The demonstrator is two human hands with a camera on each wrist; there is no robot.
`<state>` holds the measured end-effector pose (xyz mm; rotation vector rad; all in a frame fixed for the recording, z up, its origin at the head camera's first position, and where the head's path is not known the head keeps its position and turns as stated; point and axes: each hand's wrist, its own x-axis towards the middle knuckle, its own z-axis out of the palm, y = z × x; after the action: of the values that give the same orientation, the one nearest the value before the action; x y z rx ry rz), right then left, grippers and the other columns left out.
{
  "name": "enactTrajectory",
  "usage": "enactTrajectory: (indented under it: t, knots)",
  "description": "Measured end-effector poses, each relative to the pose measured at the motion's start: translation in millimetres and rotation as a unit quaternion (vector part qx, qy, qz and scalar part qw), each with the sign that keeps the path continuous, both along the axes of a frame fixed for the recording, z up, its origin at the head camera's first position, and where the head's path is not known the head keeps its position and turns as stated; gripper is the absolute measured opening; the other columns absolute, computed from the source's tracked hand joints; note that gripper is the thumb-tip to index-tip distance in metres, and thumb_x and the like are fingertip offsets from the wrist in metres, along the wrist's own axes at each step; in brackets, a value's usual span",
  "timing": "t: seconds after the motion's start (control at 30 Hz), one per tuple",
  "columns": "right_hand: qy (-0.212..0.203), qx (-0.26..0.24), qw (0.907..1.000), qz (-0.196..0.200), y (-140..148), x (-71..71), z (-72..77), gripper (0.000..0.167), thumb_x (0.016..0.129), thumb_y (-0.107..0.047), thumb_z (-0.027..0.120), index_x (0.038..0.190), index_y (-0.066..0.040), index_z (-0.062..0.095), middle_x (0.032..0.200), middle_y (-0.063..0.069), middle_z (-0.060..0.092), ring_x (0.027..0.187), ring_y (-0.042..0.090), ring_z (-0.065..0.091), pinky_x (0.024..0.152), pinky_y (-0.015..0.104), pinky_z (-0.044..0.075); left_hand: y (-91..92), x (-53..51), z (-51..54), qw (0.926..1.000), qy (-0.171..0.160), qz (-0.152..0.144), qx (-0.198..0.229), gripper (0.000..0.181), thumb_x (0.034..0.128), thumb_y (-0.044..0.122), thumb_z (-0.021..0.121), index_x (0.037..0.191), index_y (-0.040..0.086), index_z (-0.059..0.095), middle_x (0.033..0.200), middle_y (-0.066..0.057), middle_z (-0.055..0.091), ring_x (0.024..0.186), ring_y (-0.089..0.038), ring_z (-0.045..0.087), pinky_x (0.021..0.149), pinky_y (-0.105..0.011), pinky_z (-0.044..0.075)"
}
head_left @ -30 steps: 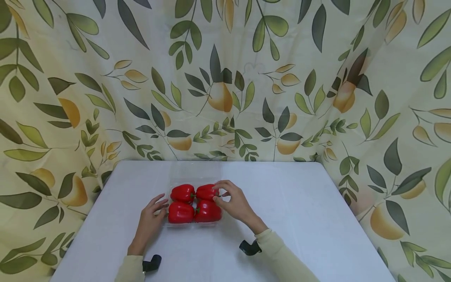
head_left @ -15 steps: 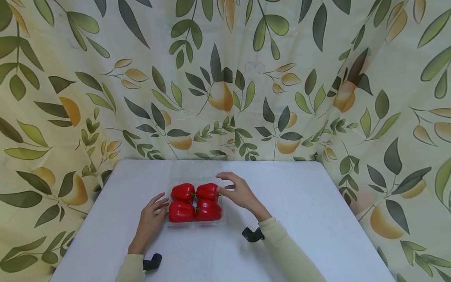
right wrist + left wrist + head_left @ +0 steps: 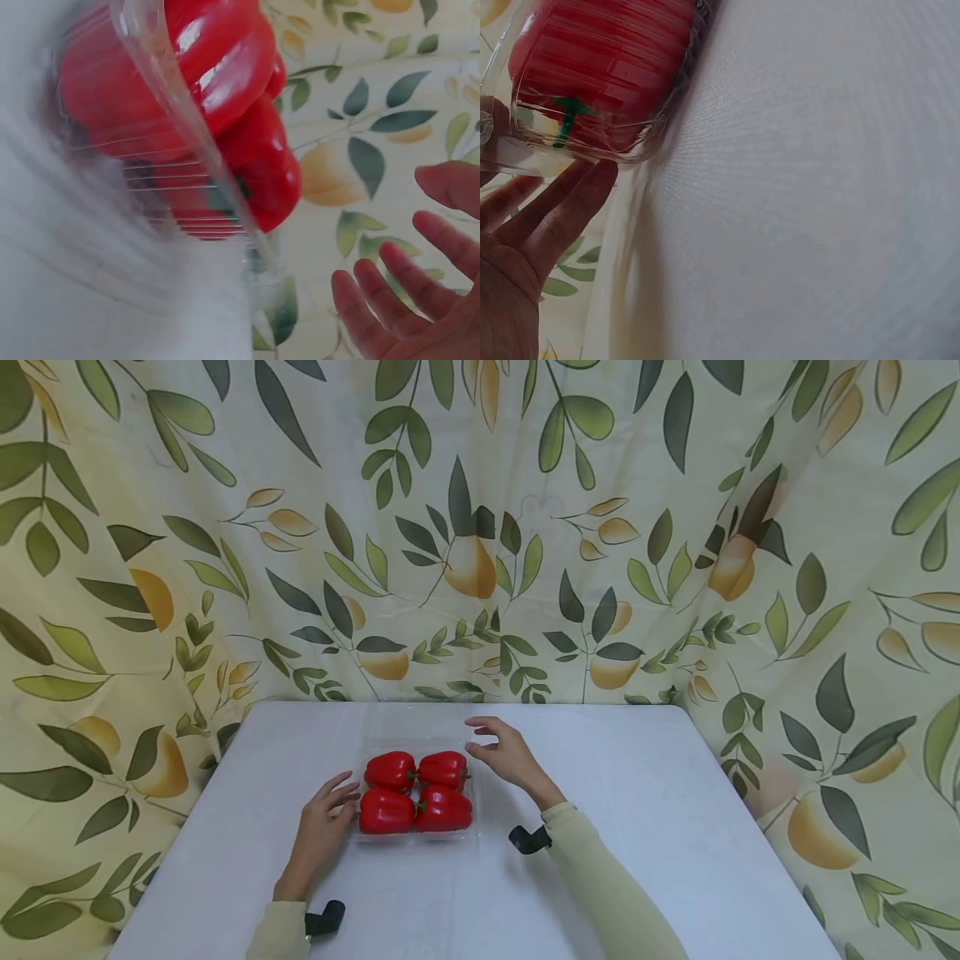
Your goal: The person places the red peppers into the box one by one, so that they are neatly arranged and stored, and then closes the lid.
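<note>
Several red bell peppers [image 3: 444, 808] lie in a clear plastic clamshell container [image 3: 453, 837]. The left hand [image 3: 321, 827] is at its left side; in the left wrist view the thumb lies by the clear rim while fingertips [image 3: 604, 172] touch the wall below, pinching the edge. A green stem [image 3: 570, 112] shows through the plastic there. Beyond the far right corner, the right hand [image 3: 510, 756] hovers with its fingers spread and holding nothing. In the right wrist view this hand [image 3: 420, 300] is apart from the container's rim [image 3: 199, 135].
The container's clear lid [image 3: 416, 722] lies folded back toward the table's far edge. A white table [image 3: 637, 827] spreads around it, with a leaf-patterned curtain [image 3: 480, 527] behind and at both sides. Black wrist mounts [image 3: 530, 840] hang at both sleeves.
The right hand has let go of the far right pepper and drawn back up toward the lid. The left hand and the container have stayed in place.
</note>
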<state>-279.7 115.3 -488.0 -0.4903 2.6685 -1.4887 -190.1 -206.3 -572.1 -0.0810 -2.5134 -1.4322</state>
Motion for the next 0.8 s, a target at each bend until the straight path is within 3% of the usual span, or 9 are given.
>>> enactTrajectory:
  t: [0.43,0.6,0.8]
  knots:
    - [0.012,-0.019,0.9978,-0.063,-5,-38.2,-24.8,0.034,0.091,-0.016,0.066,0.124,-0.011,0.063,0.124,0.01,0.066,0.111,0.027,0.066,0.09,0.042,0.059,0.8,-0.9,0.0,1.0,0.003,-0.002,-0.001,0.034,0.0932,0.005,0.06,0.126,0.004,0.065,0.143,-0.013,0.054,0.112,-0.03,0.067,0.084,-0.034,0.06]
    - [-0.036,-0.041,0.9948,-0.086,-7,-49.8,-25.7,0.035,0.092,-0.017,0.066,0.127,-0.013,0.062,0.13,0.013,0.063,0.114,0.028,0.065,0.092,0.042,0.059,0.9,-0.7,0.8,1.0,-0.004,0.004,-0.002,0.034,0.0934,0.006,0.06,0.127,0.005,0.064,0.142,-0.011,0.054,0.113,-0.03,0.067,0.084,-0.033,0.06]
    - [-0.095,-0.062,0.9874,-0.11,-11,-62.9,-28.5,0.049,0.092,-0.021,0.065,0.138,-0.011,0.053,0.138,0.017,0.055,0.119,0.031,0.061,0.092,0.04,0.058,0.2,1.7,1.1,1.0,-0.008,0.002,0.003,0.035,0.0937,0.006,0.059,0.128,0.005,0.064,0.144,-0.011,0.053,0.114,-0.03,0.066,0.085,-0.034,0.06]
